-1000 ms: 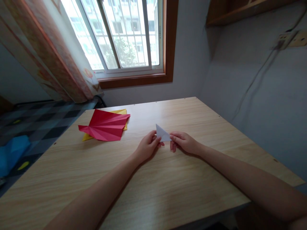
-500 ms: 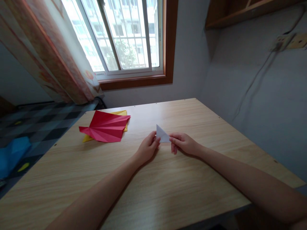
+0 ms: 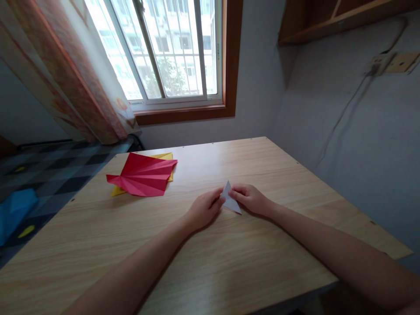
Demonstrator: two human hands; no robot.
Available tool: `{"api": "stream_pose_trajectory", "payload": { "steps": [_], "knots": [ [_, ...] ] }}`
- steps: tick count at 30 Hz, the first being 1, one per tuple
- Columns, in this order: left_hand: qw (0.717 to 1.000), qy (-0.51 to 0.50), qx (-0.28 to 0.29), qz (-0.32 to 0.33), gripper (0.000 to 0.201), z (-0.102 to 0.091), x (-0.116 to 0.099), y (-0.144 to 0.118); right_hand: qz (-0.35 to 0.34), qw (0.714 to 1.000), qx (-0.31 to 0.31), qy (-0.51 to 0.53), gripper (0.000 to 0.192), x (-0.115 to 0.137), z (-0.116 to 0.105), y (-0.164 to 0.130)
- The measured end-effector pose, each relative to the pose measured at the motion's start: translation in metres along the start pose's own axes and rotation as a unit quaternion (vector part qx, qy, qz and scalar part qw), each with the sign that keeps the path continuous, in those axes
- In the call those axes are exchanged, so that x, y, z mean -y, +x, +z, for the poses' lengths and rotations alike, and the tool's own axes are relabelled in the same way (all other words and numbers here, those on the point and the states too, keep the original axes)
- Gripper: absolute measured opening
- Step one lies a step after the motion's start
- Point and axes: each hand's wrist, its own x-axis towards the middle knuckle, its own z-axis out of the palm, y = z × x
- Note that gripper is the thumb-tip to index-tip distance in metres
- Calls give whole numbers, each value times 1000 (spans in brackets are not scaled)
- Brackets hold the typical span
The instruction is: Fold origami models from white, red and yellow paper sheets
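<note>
Holding a small white folded paper triangle point(image 3: 230, 201) between both hands, right over the middle of the pale wood-grain table point(image 3: 229, 262). The left hand point(image 3: 204, 208) has its fingertips closed in on the paper's left edge, thumb and fingers pressed together in a pinch. The right hand point(image 3: 251, 199) does the same from the other side, fingers curled and pinching the right edge near the top. Both hands are nearly touching each other, with the paper sandwiched between them. One point of the triangle sticks up above the fingertips and another points down-right toward the tabletop; I honestly can't tell whether that lower tip touches the wood or just hangs above it.

Over on the far left part of the table sits a red creased sheet of paper with fan-like fold lines point(image 3: 141, 174), lying flat on top of a yellow paper sheet point(image 3: 164, 156) that peeks out along its back edge and lower left corner. That pair is well apart from the hands.

Behind the table is a barred window with a brown wooden frame point(image 3: 183, 52), a patterned orange curtain point(image 3: 65, 74) hanging to its left, and a wooden shelf point(image 3: 328, 17) up on the grey wall at right.
</note>
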Motion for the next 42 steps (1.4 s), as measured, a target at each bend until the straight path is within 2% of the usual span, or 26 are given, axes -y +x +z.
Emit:
{"api": "stream_pose_trajectory", "payload": {
  "steps": [6, 16, 23, 28, 35, 42],
  "knots": [
    [999, 52, 4, -10, 27, 1, 0, 0, -6, 999, -16, -27, 42, -1, 2, 1],
    [1000, 23, 0, 2, 26, -1, -4, 1, 9, 1000, -25, 5, 46, -3, 5, 2],
    [997, 74, 26, 19, 28, -1, -5, 0, 8, 999, -34, 15, 50, 0, 6, 3],
    [994, 106, 22, 16, 25, 0, -2, -1, -10, 998, -54, -9, 48, 2, 7, 3],
    [994, 105, 29, 17, 24, -1, -6, -1, 10, 998, -61, 27, 46, -1, 9, 4],
    [993, 110, 39, 19, 25, -1, -3, 0, 8, 997, -75, 18, 49, 1, 10, 6]
  ]
}}
